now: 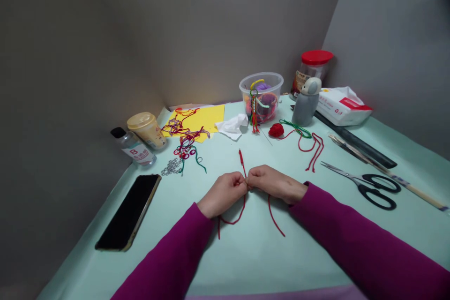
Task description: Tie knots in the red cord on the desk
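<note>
Right, both hands are low at the middle of the desk, knuckles almost touching. The left hand and the right hand are each closed in a pinch on the red cord, meeting at one spot between them. One short end of the cord pokes away from the fingers across the desk; two longer tails loop back under the wrists towards the purple sleeves.

To the right lie black-handled scissors, well apart from the hands. To the left, a dark phone lies flat. Further back there is a tangle of coloured cords partly on a yellow sheet, a crumpled tissue, a clear tub full of threads, and a small red ball of thread.
</note>
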